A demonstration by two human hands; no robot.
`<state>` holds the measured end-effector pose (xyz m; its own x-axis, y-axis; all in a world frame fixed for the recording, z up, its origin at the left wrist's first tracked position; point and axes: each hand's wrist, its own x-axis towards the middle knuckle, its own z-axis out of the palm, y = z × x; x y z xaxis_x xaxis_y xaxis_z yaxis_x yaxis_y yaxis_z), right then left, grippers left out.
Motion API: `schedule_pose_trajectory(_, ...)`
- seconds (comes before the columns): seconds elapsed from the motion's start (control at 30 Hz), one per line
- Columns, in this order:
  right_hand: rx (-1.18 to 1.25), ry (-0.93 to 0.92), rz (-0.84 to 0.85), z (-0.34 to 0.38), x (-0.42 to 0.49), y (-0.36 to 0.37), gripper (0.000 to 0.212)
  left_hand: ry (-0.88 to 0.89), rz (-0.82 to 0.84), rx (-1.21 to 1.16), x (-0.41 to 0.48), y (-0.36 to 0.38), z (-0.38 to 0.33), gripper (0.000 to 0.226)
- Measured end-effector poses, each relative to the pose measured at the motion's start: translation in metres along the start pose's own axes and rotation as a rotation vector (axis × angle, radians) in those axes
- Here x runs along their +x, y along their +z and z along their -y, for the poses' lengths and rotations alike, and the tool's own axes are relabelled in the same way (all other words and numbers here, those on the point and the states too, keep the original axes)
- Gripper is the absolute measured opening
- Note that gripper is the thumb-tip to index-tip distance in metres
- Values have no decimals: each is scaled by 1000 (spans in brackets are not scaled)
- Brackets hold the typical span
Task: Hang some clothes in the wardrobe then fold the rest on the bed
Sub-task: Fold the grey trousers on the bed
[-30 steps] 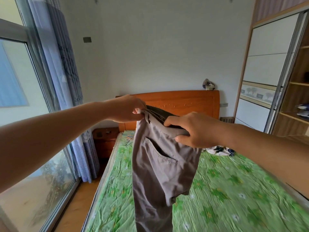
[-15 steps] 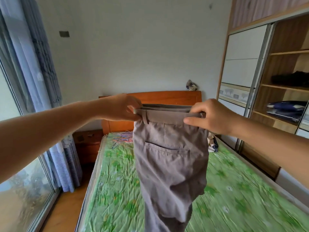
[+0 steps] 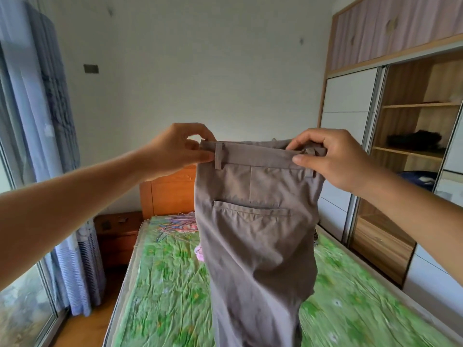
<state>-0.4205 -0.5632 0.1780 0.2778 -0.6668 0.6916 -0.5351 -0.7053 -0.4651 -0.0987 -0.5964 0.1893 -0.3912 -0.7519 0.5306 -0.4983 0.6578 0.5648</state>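
Note:
A pair of grey-brown trousers point(image 3: 255, 234) hangs in the air over the bed point(image 3: 162, 296), back pocket facing me. My left hand point(image 3: 175, 151) pinches the left end of the waistband beside a belt loop. My right hand point(image 3: 330, 159) pinches the right end of the waistband. The waistband is stretched level between them, and the legs hang down out of view at the bottom. The wardrobe point(image 3: 400, 159) stands open on the right, showing wooden shelves.
Several coloured hangers point(image 3: 175, 222) lie near the orange headboard point(image 3: 170, 194). A pink item point(image 3: 199, 254) peeks out behind the trousers. Dark folded clothes point(image 3: 413, 140) sit on a wardrobe shelf. A bedside cabinet point(image 3: 117, 234), curtain point(image 3: 57, 146) and window are at left.
Both hands have raised the trousers higher and drawn the waistband out flat and wide. My view has turned right, showing more of the open wardrobe.

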Motion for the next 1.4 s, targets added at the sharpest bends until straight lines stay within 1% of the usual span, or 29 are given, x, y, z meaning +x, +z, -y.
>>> schedule_pose_trajectory(0.07, 48, -22, -27, -2, 0, -5, 50, -21, -4, -47, 2, 2, -6, 36)
schedule_pose_trajectory(0.13, 55, -33, -60, -5, -1, -11, 57, -70, 33, -42, 5, 3, -15, 53)
schedule_pose_trajectory(0.17, 65, -33, -101, -8, 0, -13, 59, -95, 47, -28, 6, 4, -20, 52)
schedule_pose_trajectory(0.23, 175, 11, -215, -15, 0, -16, 64, -121, 28, -22, 11, 7, -31, 34)
schedule_pose_trajectory(0.27, 305, 63, -258, -20, -3, -16, 68, -123, -9, -47, 13, 11, -36, 26)
schedule_pose_trajectory(0.3, 483, 140, -266, -25, -8, -16, 68, -119, -55, -77, 16, 17, -40, 21)
schedule_pose_trajectory(0.33, 686, 251, -226, -31, -14, -14, 65, -116, -100, -98, 19, 23, -44, 18)
schedule_pose_trajectory(0.37, 858, 364, -143, -37, -22, -10, 59, -114, -138, -103, 21, 29, -47, 18)
schedule_pose_trajectory(0.4, 941, 449, -51, -44, -29, -5, 52, -121, -163, -99, 23, 34, -48, 20)
schedule_pose_trajectory(0.43, 942, 495, 12, -51, -35, 0, 45, -128, -168, -80, 24, 38, -50, 21)
schedule_pose_trajectory(0.47, 896, 512, 21, -58, -38, 3, 41, -132, -157, -35, 25, 41, -51, 22)
schedule_pose_trajectory(0.57, 790, 443, -44, -65, -31, 4, 33, -135, -59, 259, 28, 41, -55, 22)
schedule_pose_trajectory(0.63, 800, 389, 11, -69, -23, 4, 25, -162, 16, 452, 30, 35, -67, 25)
schedule_pose_trajectory(0.7, 781, 384, 79, -74, -15, 7, 18, -146, 45, 565, 34, 31, -84, 41)
schedule_pose_trajectory(0.77, 741, 369, 155, -79, -7, 10, 38, -109, 77, 559, 39, 38, -107, 62)
schedule_pose_trajectory(0.8, 731, 354, 193, -80, -5, 9, 40, -122, 127, 562, 44, 49, -116, 76)
schedule_pose_trajectory(0.87, 716, 303, 234, -81, -4, 3, 36, -218, 281, 646, 56, 79, -126, 103)
schedule_pose_trajectory(0.9, 728, 286, 236, -82, -5, -1, 33, -273, 336, 692, 62, 93, -124, 105)
schedule_pose_trajectory(0.93, 736, 272, 229, -84, -7, -6, 31, -308, 357, 722, 68, 105, -118, 95)
schedule_pose_trajectory(1.0, 738, 264, 216, -93, -10, -18, 28, -309, 344, 719, 78, 122, -110, 57)
schedule_pose_trajectory(1.03, 734, 260, 211, -99, -12, -25, 26, -291, 337, 693, 82, 129, -109, 44)
schedule_pose_trajectory(1.07, 733, 253, 210, -108, -16, -34, 24, -271, 331, 660, 85, 135, -110, 37)
schedule_pose_trajectory(1.1, 731, 244, 229, -117, -22, -43, 23, -251, 322, 630, 88, 142, -113, 33)
schedule_pose_trajectory(1.17, 652, 224, 370, -145, -43, -56, 25, -218, 280, 590, 94, 154, -120, 33)
schedule_pose_trajectory(1.23, 478, 286, 527, -180, -75, -56, 38, -196, 239, 602, 102, 160, -127, 36)
schedule_pose_trajectory(1.27, 372, 336, 556, -199, -88, -54, 42, -193, 226, 615, 105, 162, -132, 37)
schedule_pose_trajectory(1.3, 291, 369, 557, -216, -99, -54, 39, -193, 218, 629, 109, 162, -137, 37)
schedule_pose_trajectory(1.33, 237, 402, 543, -232, -108, -56, 30, -191, 210, 642, 113, 161, -142, 37)
schedule_pose_trajectory(1.4, 210, 491, 452, -258, -122, -63, 11, -187, 192, 681, 120, 159, -151, 34)
